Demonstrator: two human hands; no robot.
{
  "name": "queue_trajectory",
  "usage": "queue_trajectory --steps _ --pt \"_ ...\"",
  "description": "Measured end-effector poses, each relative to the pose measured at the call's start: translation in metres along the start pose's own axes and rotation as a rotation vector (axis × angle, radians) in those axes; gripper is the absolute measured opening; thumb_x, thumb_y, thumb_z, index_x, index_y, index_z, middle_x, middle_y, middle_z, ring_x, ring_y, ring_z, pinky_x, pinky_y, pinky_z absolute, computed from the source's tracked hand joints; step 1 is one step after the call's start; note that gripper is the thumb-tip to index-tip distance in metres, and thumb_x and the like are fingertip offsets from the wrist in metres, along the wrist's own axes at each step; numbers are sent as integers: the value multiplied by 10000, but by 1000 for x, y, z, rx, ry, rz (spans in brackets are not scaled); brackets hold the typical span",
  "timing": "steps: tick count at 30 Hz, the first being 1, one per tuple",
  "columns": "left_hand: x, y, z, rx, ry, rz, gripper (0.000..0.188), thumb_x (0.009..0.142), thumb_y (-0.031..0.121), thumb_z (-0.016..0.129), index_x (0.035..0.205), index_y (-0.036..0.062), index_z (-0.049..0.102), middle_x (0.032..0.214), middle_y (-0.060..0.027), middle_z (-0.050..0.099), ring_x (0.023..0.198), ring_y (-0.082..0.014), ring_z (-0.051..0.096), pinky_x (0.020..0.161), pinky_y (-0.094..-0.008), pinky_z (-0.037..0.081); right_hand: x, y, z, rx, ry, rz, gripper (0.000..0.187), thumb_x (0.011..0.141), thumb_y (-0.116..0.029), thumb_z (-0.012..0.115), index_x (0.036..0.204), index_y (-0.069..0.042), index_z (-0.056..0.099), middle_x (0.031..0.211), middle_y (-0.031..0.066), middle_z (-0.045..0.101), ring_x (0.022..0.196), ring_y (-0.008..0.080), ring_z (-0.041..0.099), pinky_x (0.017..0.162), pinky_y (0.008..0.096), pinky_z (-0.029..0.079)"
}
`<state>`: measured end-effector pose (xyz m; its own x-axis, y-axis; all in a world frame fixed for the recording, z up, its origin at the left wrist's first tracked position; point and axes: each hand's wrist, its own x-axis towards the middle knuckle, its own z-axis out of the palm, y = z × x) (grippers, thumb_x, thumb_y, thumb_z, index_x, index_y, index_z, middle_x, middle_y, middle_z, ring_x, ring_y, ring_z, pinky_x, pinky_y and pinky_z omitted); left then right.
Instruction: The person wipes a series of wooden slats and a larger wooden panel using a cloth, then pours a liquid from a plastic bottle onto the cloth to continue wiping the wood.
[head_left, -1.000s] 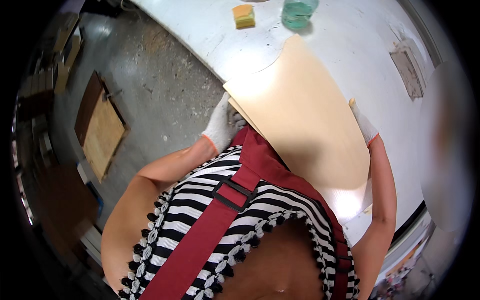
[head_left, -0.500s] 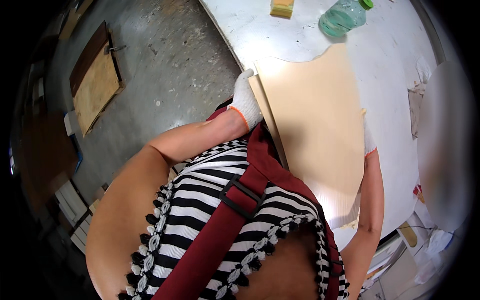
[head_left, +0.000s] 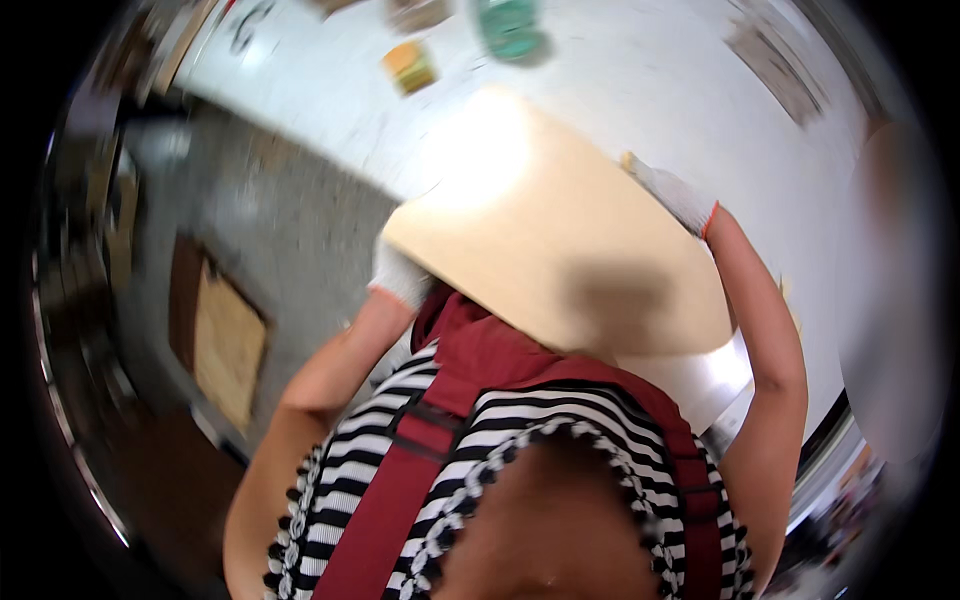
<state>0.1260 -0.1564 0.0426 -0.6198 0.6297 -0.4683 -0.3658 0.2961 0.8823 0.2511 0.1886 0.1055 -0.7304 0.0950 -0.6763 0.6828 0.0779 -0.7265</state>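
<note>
A pale, thin wooden board point(head_left: 540, 235) with a curved outline lies tilted across my lap and the white table's near edge. My left hand point(head_left: 398, 275), in a white knit glove with an orange cuff, grips its left corner; the fingers are hidden beneath the wood. At the opposite edge is my gloved right hand point(head_left: 678, 198), closed, with a small yellowish block point(head_left: 628, 161) poking out past its fingertips. Motion blur hides what kind of block it is. Glare whitens the board's far part, and a dark shadow falls on its near part.
Beyond the board, the white table point(head_left: 330, 130) bears a yellow-and-green block point(head_left: 409, 67), a green clear bottle point(head_left: 508, 28) and a greyish flat piece point(head_left: 775, 70). A wooden panel point(head_left: 230, 345) with a dark brown edge lies on the grey floor at left.
The board has turned from upright to slanting and lies flatter. My right hand has come up into fuller view at its edge. The whole view has swung, shifting bottle and block leftward.
</note>
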Motion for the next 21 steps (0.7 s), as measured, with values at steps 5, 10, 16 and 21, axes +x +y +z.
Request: queue_trajectory --steps 5,10,16,21 --pt "43 52 -64 -385 -66 -290 699 1005 472 348 1405 -102 342 1434 -255 407 1316 -324 421 1113 -386 310 -138 66 -52 -263 596 -195 533 992 -463 425 1332 -74 555 1322 91 575 1198 202 517 1044 286 362" --pt "74 102 -26 -98 -344 -426 621 1003 497 363 1385 12 412 1322 -139 534 1168 -272 549 1013 -387 438 -252 214 -27 441 1231 221 580 952 -529 466 1274 -65 599 1279 75 598 1125 183 563 953 253 420" --pt "130 74 -53 205 -644 -293 523 996 445 411 1333 47 463 1260 -108 568 1125 -268 563 1002 -374 443 -249 246 88 911 1039 89 592 1011 -506 355 1396 -68 457 1295 31 554 1129 128 511 939 290 430" --pt "123 73 -34 296 -659 -256 519 993 438 419 1333 49 463 1261 -107 568 1127 -267 562 1000 -373 442 -232 266 105 1254 1050 -163 558 1021 -453 397 1427 -69 397 1362 22 500 1153 119 508 951 263 442"
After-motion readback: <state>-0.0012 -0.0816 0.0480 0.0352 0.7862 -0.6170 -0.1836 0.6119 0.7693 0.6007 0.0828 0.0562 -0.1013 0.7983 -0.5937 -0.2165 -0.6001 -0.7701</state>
